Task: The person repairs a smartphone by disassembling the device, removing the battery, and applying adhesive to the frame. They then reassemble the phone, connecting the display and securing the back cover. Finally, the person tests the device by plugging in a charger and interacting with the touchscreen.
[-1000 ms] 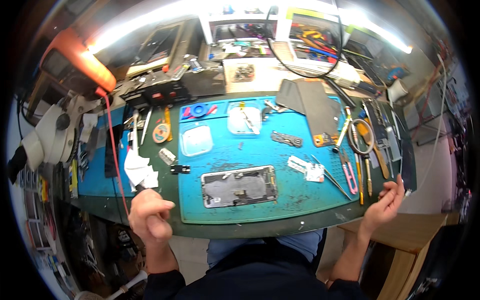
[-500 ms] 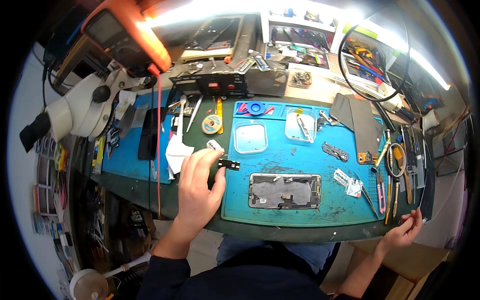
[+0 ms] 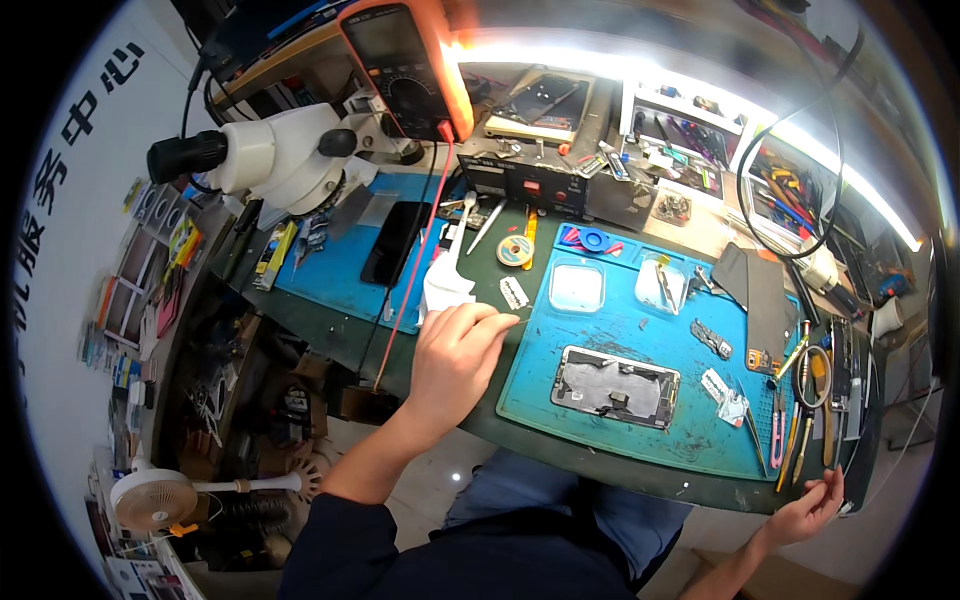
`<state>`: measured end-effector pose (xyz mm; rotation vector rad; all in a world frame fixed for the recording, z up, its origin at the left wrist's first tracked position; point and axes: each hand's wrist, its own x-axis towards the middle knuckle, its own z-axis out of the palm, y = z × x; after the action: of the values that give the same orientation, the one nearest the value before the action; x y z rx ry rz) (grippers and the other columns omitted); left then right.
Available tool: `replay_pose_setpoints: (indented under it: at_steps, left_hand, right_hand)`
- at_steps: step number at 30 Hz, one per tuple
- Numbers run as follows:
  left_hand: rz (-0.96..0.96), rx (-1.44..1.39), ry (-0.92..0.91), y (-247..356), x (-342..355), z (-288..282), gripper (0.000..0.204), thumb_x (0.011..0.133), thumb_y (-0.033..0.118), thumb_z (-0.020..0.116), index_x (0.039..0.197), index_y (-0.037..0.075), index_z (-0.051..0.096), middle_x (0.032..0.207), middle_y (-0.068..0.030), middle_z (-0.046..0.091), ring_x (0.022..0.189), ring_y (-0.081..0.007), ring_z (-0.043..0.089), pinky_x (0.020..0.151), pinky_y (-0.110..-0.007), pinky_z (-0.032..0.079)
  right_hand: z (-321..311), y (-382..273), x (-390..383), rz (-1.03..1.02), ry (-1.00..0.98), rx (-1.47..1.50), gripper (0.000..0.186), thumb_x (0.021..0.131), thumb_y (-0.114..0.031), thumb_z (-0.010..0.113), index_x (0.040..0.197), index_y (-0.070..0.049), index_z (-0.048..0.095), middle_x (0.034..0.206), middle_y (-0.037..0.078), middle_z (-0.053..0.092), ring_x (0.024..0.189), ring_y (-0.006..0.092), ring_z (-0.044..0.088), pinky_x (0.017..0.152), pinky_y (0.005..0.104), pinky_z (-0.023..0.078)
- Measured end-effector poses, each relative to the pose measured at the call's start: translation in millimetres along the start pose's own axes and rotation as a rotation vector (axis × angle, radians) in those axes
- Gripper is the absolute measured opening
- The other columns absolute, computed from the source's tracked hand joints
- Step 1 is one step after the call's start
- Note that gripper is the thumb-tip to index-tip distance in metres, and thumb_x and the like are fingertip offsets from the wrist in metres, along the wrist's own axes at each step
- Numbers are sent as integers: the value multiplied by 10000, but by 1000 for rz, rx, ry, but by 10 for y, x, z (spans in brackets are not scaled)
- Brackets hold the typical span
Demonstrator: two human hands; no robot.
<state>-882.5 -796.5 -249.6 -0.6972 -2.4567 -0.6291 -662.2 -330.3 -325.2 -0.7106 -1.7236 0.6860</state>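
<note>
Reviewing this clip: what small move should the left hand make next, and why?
Probably a slight turn of the left hand, showing more of the thin sliver at its fingers: only a narrow edge is visible, too little to identify it, while the opened phone part lies untouched on the blue mat.

L hand [image 3: 455,360], w/ thin part [image 3: 523,321] at its fingertips, is by blue mat [image 3: 592,328]'s L edge; tissue [image 3: 446,288] beyond it & red cable [image 3: 412,265] to its L obstruct that side. Open mat lane btwn clear trays [image 3: 576,290] & phone shell [image 3: 580,380]; narrower gap along mat's near edge. R side tight: tweezers [image 3: 754,440], tool row [image 3: 789,450], then R hand [image 3: 812,507] nr desk edge.
</note>
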Motion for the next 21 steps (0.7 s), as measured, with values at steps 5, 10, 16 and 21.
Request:
replay_pose_setpoints:
  at_steps: [5,10,16,21]
  left_hand:
    - [11,11,-2,-50,-203,-115,224,862,73,799,1081,56,756,1009,-40,700,915,-251,647,809,-382,463]
    - [-48,63,195,-176,-319,-146,278,882,50,767,1157,57,733,1042,-57,680,936,-264,633,850,-398,468]
    - [-279,93,257,-104,-264,-44,393,878,67,758,1262,39,681,1221,-105,649,1125,-319,588,982,-436,449]
    - [-293,85,161,-168,-279,33,330,896,49,736,1224,62,709,1167,-70,696,1078,-296,607,974,-444,442]
  right_hand:
    - [66,-92,-26,-32,9,-33,329,1070,26,469,1342,29,655,1143,75,674,835,107,518,761,233,468]
    - [66,-64,1,0,-5,-65,330,1068,15,472,1340,27,659,1155,81,681,833,117,529,759,248,479]
    - [61,56,19,-28,-7,-97,356,1066,6,474,1370,-3,659,1160,67,691,830,118,537,759,252,481]
    - [-7,333,98,-66,-9,-130,369,1078,-6,464,1389,-33,661,1174,54,690,846,124,555,774,266,489]
